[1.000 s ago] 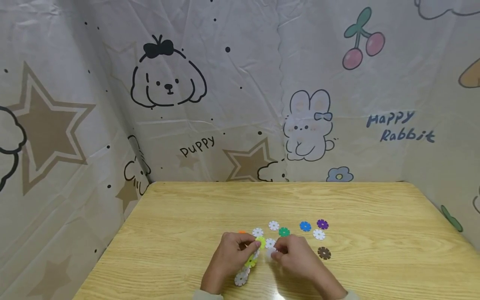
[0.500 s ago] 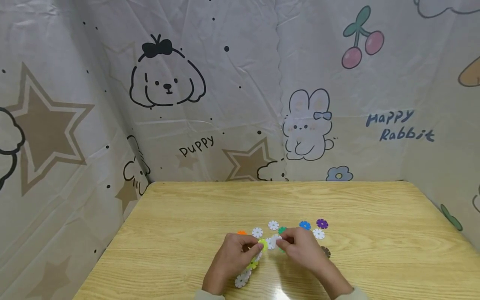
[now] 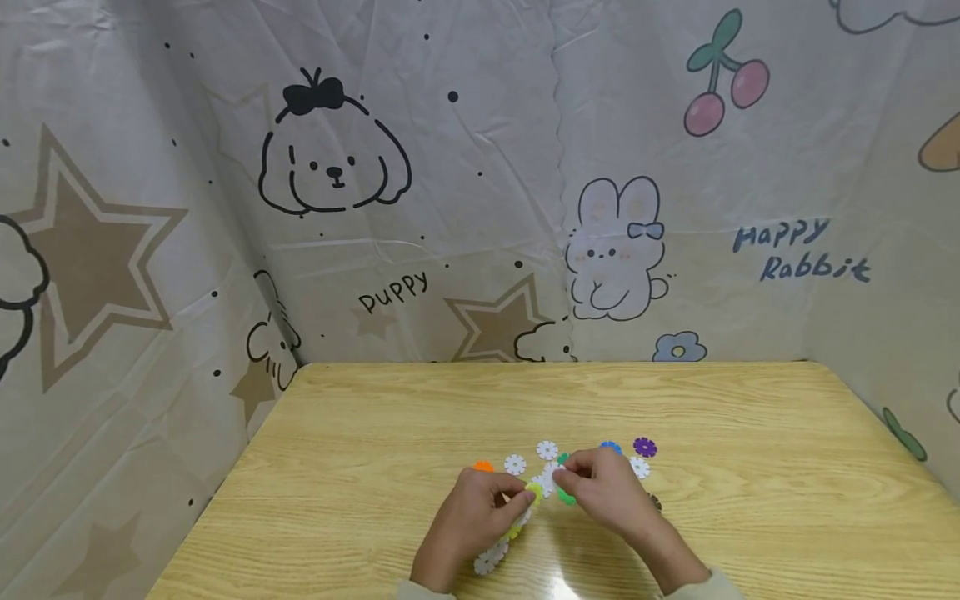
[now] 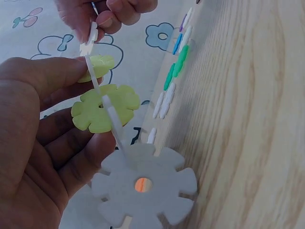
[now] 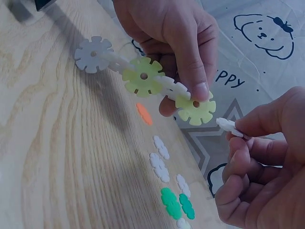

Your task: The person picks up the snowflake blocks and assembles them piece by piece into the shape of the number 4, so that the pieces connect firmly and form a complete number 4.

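Note:
My left hand [image 3: 474,515] pinches a yellow notched disc [image 5: 196,114] between thumb and fingers. That disc ends a chain of interlocked flower-shaped plastic discs, with a second yellow disc [image 4: 107,109] and a white disc [image 4: 145,186] at the far end; white discs set crosswise link them. A loose white disc [image 5: 228,126] is pinched between the thumb and fingertips of my right hand [image 3: 611,492]. It is seen nearly edge-on beside the held yellow disc; in the right wrist view a small gap shows between them.
On the wooden table [image 3: 360,433] beyond my hands lie loose discs: orange [image 3: 483,467], purple [image 3: 645,447], blue [image 3: 611,447], brown [image 3: 656,502], green [image 5: 171,203] and several white ones [image 3: 514,464]. A printed cloth [image 3: 465,167] hangs behind the table.
My right hand has moved up and slightly right with the white disc, turning it. My left hand has shifted slightly right with the chain.

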Available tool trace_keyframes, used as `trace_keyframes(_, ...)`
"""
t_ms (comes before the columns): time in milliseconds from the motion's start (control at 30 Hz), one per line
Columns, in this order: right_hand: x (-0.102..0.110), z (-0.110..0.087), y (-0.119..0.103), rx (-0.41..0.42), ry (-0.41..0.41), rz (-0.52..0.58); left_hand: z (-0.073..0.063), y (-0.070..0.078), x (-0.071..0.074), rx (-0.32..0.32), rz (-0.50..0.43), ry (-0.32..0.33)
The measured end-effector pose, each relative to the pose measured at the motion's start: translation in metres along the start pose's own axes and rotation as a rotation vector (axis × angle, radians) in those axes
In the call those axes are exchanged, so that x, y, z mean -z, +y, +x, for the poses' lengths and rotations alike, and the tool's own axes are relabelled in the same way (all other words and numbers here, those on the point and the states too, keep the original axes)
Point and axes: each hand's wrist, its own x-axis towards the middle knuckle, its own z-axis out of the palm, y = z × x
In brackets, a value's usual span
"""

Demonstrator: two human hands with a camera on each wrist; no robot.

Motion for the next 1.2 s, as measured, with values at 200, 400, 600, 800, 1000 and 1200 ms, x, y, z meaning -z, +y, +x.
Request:
trace_keyframes(200,-0.0004,0.0006,-0.0008,-0.009,-0.025,0.048,0.0006,0.0029,-0.0010,-0.010,0.023,-0.002)
trace_keyframes(400,-0.0001,0.0008,-0.0011,-0.021,-0.046,0.056,0.0014,0.0057,-0.0018,-0.046,0.069,0.010)
trace_keyframes(600,0.0007,0.0019,-0.0002,-0.030,-0.073,0.063,0.0019,0.0068,-0.0030,-0.087,0.122,0.026)
trace_keyframes(800,0.0007,0.0027,0.0005,-0.032,-0.084,0.065,0.0020,0.0077,-0.0035,-0.130,0.164,0.051)
trace_keyframes(1000,-0.0006,0.0024,0.0001,-0.030,-0.087,0.075,0.0018,0.0077,-0.0044,-0.159,0.192,0.072)
trace_keyframes(1200,-0.0049,0.0022,0.0001,-0.030,-0.077,0.108,0.0010,0.0051,-0.0047,-0.222,0.232,0.123)
